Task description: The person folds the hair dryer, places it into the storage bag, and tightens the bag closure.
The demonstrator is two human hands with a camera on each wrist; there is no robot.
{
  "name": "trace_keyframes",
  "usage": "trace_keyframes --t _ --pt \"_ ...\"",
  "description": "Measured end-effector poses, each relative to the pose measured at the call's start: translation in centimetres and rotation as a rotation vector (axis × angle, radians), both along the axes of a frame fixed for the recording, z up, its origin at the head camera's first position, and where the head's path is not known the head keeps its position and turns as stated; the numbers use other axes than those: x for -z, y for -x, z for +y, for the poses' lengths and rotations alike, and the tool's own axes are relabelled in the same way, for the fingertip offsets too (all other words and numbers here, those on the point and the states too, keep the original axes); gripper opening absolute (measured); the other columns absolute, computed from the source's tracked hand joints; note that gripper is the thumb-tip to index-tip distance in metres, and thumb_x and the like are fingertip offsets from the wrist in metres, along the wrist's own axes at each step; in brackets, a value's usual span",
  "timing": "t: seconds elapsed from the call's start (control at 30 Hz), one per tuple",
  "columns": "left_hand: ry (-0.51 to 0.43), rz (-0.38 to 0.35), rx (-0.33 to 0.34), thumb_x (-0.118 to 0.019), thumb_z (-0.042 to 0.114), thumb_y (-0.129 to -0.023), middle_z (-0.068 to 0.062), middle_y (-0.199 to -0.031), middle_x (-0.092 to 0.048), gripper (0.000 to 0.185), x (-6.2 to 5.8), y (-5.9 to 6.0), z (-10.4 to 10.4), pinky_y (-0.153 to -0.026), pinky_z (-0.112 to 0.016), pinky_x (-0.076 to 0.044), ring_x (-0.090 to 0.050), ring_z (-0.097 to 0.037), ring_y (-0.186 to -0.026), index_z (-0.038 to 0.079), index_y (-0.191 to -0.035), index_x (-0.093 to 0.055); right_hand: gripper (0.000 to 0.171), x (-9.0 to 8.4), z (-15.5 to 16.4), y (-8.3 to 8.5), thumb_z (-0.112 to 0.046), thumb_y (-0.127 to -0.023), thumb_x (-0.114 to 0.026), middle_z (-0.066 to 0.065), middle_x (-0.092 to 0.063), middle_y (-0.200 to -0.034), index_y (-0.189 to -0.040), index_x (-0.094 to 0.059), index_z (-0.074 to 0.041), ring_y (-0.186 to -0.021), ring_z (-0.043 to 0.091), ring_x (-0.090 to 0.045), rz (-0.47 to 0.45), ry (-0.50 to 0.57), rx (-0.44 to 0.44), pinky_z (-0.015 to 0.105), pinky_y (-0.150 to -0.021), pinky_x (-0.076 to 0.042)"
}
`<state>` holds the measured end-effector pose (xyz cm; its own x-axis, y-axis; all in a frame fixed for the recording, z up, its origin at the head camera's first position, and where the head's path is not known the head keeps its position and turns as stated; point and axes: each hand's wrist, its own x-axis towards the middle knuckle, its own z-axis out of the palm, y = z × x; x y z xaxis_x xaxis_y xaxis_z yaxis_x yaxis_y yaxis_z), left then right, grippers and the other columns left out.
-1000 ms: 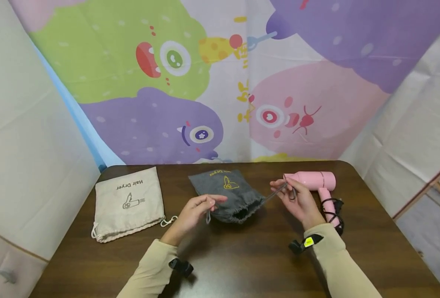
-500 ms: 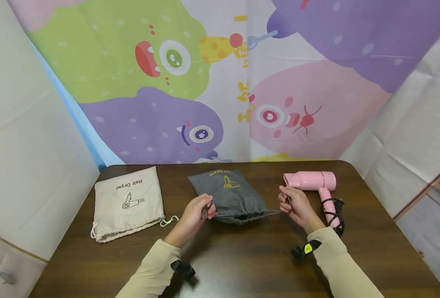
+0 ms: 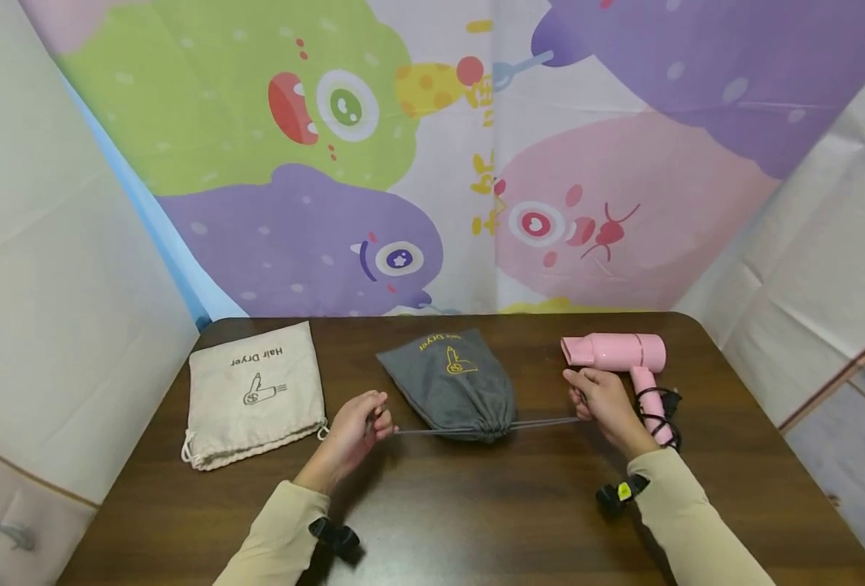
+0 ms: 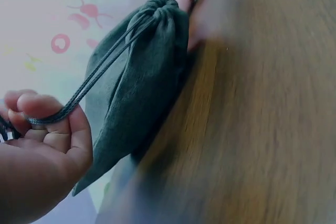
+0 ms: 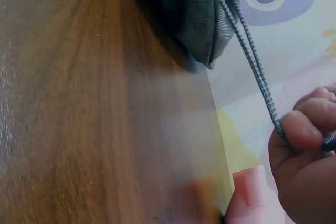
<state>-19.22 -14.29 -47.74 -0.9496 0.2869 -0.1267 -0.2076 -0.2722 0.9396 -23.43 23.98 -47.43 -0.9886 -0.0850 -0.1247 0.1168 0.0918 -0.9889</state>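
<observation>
A dark grey drawstring bag (image 3: 456, 391) with yellow "Hair Dryer" print lies mid-table, its mouth gathered into tight folds facing the person. The left hand (image 3: 359, 427) grips a grey drawstring (image 4: 97, 77) that runs taut from the bag's left side, fingers curled round the doubled cord. On the other side the right hand (image 3: 608, 407) grips the opposite drawstring (image 5: 257, 66), also stretched tight. Both hands are apart from the bag's cloth. What the bag contains is hidden.
A cream drawstring bag (image 3: 255, 399) with dark print lies flat at the left. Behind the right hand rests a pink hair dryer (image 3: 615, 352), black cord wound round its handle. A cartoon-printed cloth (image 3: 373, 163) hangs behind the brown table (image 3: 469, 513).
Both hands have closed on the drawstrings and moved apart, left hand leftward, right hand rightward. The grey bag's mouth, open earlier, has drawn together into folds.
</observation>
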Motion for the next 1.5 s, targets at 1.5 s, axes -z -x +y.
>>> trace_keyframes --t 1.5 --pt "0.473 0.008 -0.238 -0.066 0.008 -0.089 0.004 -0.065 -0.051 0.017 1.7 2.5 3.5 -0.060 -0.023 -0.049 -0.053 -0.007 -0.057 0.006 -0.077 -0.053 0.044 2.2 -7.4 -0.3 -0.029 -0.094 -0.063 0.005 -0.060 -0.090 -0.118 -0.059 0.007 -0.075 0.014 -0.058 -0.086 -0.235 -0.084 0.031 -0.065 -0.056"
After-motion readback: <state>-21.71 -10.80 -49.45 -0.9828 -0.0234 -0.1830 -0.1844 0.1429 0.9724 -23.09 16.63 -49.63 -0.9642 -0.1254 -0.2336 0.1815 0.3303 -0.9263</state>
